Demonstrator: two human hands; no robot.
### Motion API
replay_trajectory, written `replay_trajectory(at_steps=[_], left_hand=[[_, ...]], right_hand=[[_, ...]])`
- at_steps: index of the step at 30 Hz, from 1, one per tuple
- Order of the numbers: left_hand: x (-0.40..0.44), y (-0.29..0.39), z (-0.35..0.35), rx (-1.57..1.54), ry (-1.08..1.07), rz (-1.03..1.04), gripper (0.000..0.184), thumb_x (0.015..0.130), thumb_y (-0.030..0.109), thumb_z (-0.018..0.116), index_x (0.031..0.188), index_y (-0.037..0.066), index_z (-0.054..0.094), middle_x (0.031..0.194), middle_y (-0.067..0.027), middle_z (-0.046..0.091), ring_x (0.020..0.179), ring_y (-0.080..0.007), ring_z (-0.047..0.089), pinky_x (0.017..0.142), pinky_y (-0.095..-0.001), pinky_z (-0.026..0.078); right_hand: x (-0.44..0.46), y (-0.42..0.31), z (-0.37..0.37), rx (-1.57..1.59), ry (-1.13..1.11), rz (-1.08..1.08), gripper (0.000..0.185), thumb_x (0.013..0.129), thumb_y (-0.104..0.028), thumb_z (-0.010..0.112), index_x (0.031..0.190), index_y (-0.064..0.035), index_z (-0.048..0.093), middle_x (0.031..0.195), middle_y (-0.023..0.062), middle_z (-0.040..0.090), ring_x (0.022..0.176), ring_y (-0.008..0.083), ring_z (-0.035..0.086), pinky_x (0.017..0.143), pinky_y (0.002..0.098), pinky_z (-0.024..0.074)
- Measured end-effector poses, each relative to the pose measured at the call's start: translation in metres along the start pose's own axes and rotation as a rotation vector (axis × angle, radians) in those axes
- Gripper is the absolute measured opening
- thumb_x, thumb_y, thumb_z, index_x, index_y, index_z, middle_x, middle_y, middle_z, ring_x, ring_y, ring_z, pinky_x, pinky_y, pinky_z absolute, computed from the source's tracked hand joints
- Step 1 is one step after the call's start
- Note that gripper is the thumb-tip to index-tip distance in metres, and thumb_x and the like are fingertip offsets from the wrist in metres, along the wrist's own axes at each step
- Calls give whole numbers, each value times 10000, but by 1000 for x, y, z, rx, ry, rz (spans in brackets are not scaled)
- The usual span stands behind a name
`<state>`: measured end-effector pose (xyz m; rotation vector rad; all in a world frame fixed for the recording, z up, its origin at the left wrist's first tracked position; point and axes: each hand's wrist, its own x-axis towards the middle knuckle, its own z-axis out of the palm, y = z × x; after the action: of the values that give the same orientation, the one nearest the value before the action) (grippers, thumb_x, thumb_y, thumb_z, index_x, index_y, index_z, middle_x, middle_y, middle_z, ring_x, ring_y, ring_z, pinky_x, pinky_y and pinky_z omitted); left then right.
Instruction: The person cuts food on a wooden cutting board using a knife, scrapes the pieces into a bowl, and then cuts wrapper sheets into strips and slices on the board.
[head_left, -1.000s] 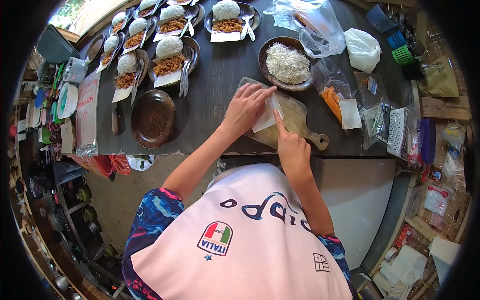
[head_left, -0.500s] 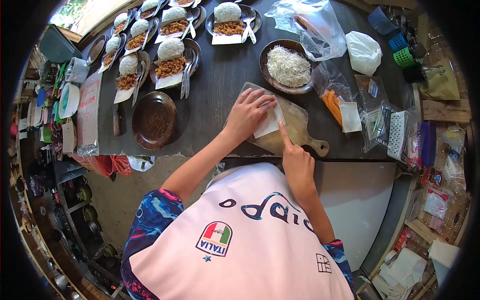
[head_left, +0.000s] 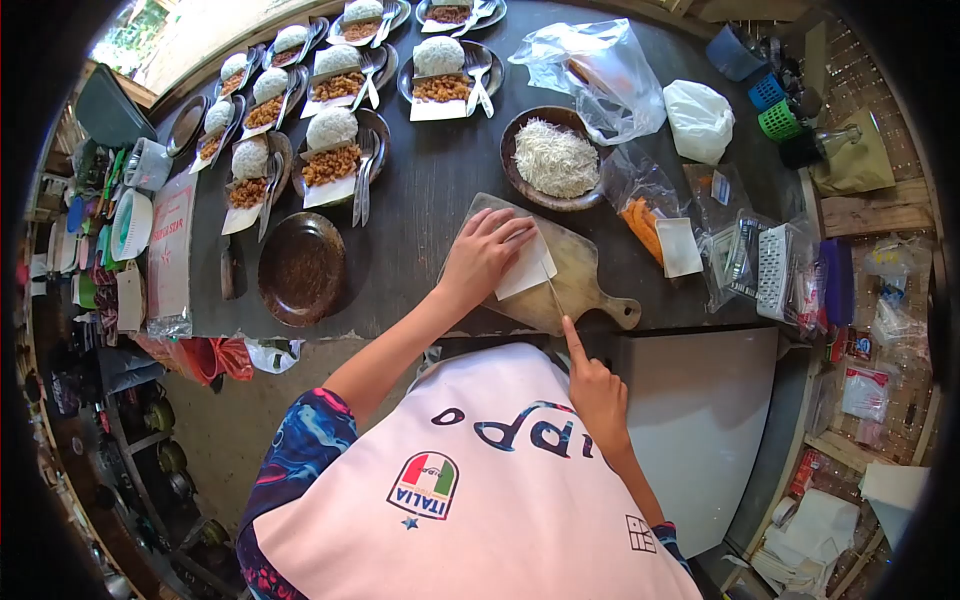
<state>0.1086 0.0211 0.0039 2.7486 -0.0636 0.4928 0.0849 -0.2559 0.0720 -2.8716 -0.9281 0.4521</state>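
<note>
My left hand [head_left: 483,255] lies with its fingers stretched over a white paper-like piece [head_left: 525,275], pressing it onto a wooden cutting board [head_left: 578,240]. The thumb is mostly hidden. My right hand [head_left: 598,395] is closed around the handle of a thin knife [head_left: 556,298], with the index finger straight along it. Its narrow blade runs up across the board, and the tip is at the right edge of the white piece. Just behind the board stands a brown bowl [head_left: 513,180] heaped with thin white shreds [head_left: 557,157].
Several plates with rice [head_left: 331,128], brown food pieces [head_left: 330,165], forks and spoons fill the far left. A bare brown plate [head_left: 300,268] lies at left. Plastic bags [head_left: 600,75], an orange item in a bag [head_left: 642,228] and a white basket [head_left: 775,270] are at right.
The knife and my right hand have drawn back toward me, so more blade shows. My left hand stays on the white piece. The whole view has shifted slightly.
</note>
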Motion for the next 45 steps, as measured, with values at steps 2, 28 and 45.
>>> replay_trajectory(at_steps=[2,28,45], left_hand=[[-1,0,-2,-9,25,24,466,903,105,699,1366,155,691,1401,-8,646,1348,-266,560,1184,-451,416],[-38,25,-3,-65,61,-175,561,896,279,772,1401,69,648,1499,-86,561,1386,-296,511,1166,-445,414],[-37,24,-2,-105,93,-206,552,872,204,766,1396,74,648,1476,-81,590,1366,-288,532,1136,-439,443]], right_hand=[[2,6,3,76,-44,25,754,1006,-131,601,1656,-383,314,699,155,653,610,389,699,578,539,570],[79,-39,17,207,159,-78,673,1015,-146,568,1628,-359,391,822,163,713,694,394,738,621,517,603],[81,-42,21,52,172,-86,818,949,-59,604,1655,-376,338,748,109,644,631,317,736,557,435,605]])
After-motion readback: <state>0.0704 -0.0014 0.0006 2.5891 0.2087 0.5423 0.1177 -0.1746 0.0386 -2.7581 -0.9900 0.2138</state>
